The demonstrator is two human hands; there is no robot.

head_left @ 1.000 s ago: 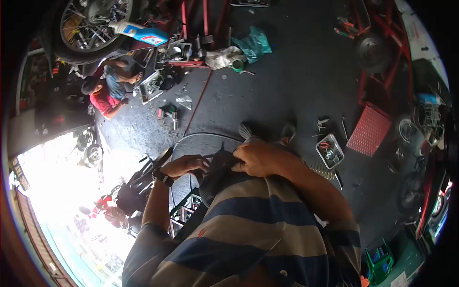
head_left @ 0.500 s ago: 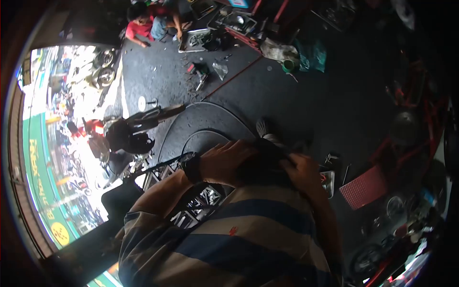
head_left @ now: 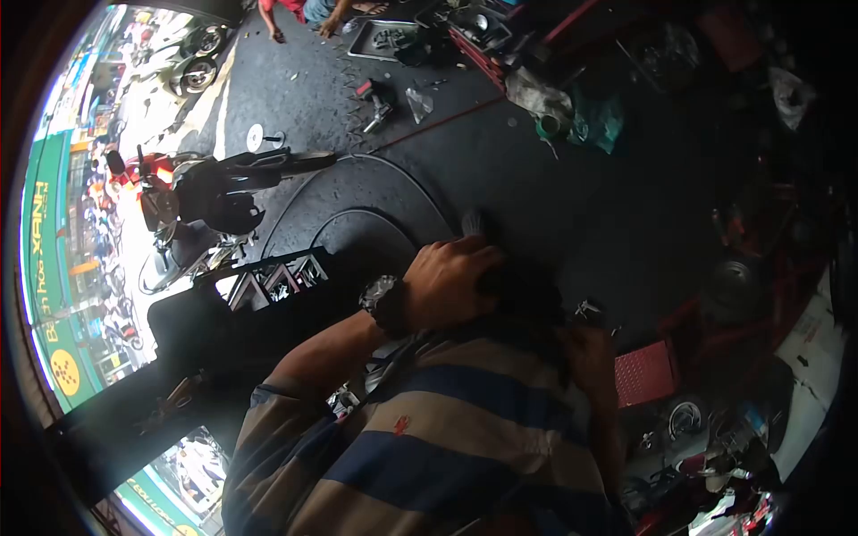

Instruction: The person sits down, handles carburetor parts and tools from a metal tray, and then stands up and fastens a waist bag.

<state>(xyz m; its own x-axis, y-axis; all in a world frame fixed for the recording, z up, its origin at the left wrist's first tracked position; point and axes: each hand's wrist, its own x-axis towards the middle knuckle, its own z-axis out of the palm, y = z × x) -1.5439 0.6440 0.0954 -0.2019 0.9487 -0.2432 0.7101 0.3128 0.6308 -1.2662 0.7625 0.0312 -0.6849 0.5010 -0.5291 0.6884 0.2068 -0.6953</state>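
My left hand (head_left: 449, 281), with a dark watch (head_left: 384, 298) on the wrist, is in front of my waist. Its fingers curl down over dark material (head_left: 523, 290), which may be cloth or my own trousers; what lies under the fingertips is hidden. Lower and to the right, my right hand (head_left: 590, 353) is close against the side of my striped shirt (head_left: 483, 393). Deep shadow covers its fingers, so I cannot see if it holds anything. Just above it is a small shiny metal piece (head_left: 585, 309).
A motorbike (head_left: 219, 192) stands at left beside a looped hose (head_left: 407, 174) on the floor. Farther off lie a red-and-black power tool (head_left: 379, 105), a metal tray (head_left: 362, 51) and a green plastic bag (head_left: 597, 125). A co-worker's hand (head_left: 331, 25) is near the tray. A red textured panel (head_left: 645, 373) is at right.
My view has tilted, so the floor items sit higher and the co-worker is mostly out of frame. My left hand's fingers are more curled; my right hand has drawn down towards my side.
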